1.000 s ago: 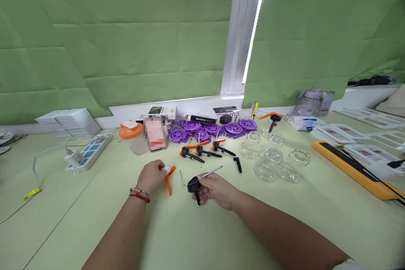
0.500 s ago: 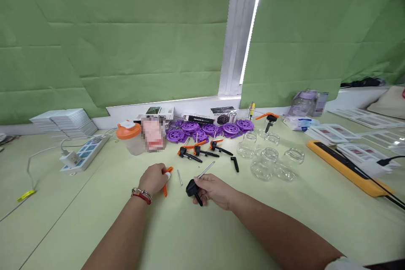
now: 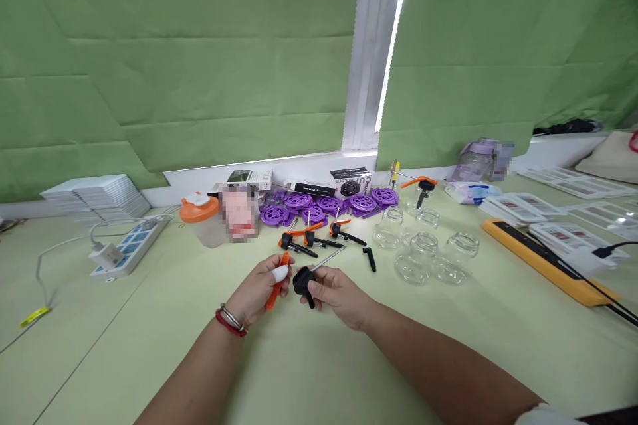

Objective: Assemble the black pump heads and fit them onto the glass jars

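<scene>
In my left hand point(image 3: 264, 287) is a slim orange plastic piece point(image 3: 274, 294), pinched under a thumb with a white covering. My right hand point(image 3: 336, 292) grips a black plastic part point(image 3: 302, 281) with a rounded head and a short handle pointing down. A thin metal rod point(image 3: 326, 259) slants up and right from beside it. Both hands are just above the table, close together, the two pieces slightly apart. Beyond them lie several black-and-orange assemblies point(image 3: 298, 245) with upright metal rods. A loose black L-shaped handle point(image 3: 369, 259) rests to their right.
Purple slotted plastic parts point(image 3: 362, 203) are heaped behind the assemblies. Clear glass jars point(image 3: 416, 259) stand right of centre. An orange-lidded shaker point(image 3: 202, 218) and a white power strip point(image 3: 132, 249) are at left. A yellow-orange power strip point(image 3: 538, 262) lies at right.
My left hand has lifted the orange piece from the table and moved right, beside the black part. My right hand has raised and turned the black part slightly. The loose metal bolt no longer shows.
</scene>
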Available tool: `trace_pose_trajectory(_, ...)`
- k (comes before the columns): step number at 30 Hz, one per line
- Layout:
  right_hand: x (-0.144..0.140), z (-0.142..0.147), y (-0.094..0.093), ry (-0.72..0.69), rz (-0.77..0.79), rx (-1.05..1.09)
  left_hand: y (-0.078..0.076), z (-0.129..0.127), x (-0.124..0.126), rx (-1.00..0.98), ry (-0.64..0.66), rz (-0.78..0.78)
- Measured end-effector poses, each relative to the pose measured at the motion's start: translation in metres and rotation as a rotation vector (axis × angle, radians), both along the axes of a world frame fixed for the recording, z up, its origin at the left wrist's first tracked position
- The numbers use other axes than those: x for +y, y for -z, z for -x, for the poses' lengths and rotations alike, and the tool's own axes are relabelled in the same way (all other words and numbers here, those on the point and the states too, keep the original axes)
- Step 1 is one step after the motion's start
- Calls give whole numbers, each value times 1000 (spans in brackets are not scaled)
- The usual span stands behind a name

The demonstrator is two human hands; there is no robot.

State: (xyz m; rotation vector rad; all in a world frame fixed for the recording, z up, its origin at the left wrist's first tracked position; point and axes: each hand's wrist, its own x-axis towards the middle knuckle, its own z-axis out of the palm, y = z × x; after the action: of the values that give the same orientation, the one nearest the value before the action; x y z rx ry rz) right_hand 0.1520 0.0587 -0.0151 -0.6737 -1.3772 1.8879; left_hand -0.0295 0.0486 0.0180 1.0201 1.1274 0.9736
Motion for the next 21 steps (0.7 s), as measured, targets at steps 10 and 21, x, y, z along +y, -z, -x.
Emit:
trace_pose_trajectory(10, -6, 8, 8, -35, 1, 140, 9, -33, -15, -114, 44, -72)
trace_pose_trajectory(21, -6, 5, -4, 84, -210, -41, 25, -30, -13, -162, 163, -267)
